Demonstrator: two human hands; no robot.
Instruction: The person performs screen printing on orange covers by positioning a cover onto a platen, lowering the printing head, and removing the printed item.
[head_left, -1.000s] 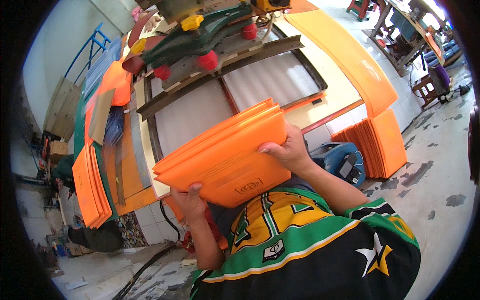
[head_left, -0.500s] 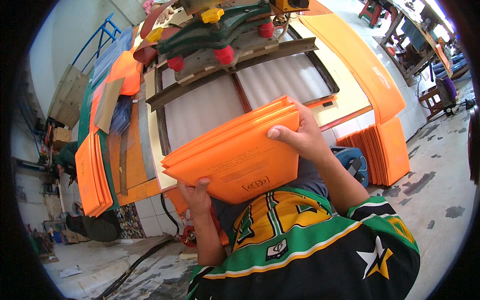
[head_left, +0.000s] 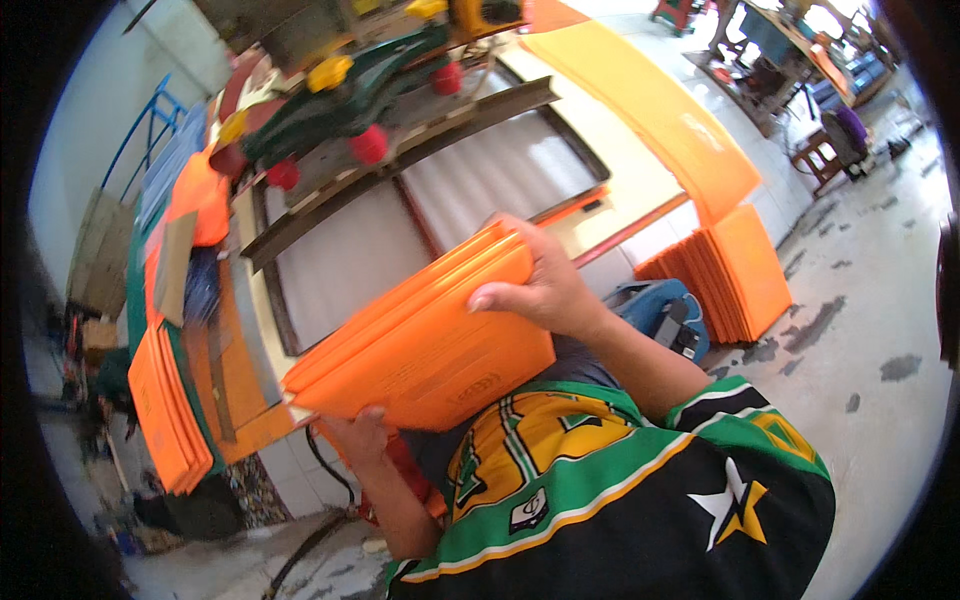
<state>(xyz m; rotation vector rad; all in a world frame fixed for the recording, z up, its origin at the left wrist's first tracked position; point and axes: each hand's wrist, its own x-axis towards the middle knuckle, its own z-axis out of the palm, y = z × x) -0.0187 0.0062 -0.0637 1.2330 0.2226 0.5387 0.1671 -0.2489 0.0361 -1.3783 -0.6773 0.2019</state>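
Between my two hands I hold a stack of orange plastic folders (head_left: 420, 360), tilted, with dark print on its front cover. My right hand (head_left: 537, 285) grips the upper right edge, thumb on the front cover and fingers behind. At the lower left corner, my left hand (head_left: 362, 436) is closed on the same stack, its thumb up; part of its fingers are hidden. Just beyond the stack lies a dark metal frame (head_left: 282, 318) with two pale panels (head_left: 345, 265), under a green press arm (head_left: 370, 95) with red feet and yellow knobs.
Another orange folder stack (head_left: 160, 410) lies at the table's left edge. On the right, a thick pile of orange folders (head_left: 745, 270) stands beside a blue case (head_left: 660, 310). Orange sheets (head_left: 640, 90) cover the table's far right. A dark cable (head_left: 310, 550) runs across the floor.
My view has turned and shifted, so the table and press sit farther left and tilt more. Both hands still hold the folder stack, which now appears lower and farther left in view.
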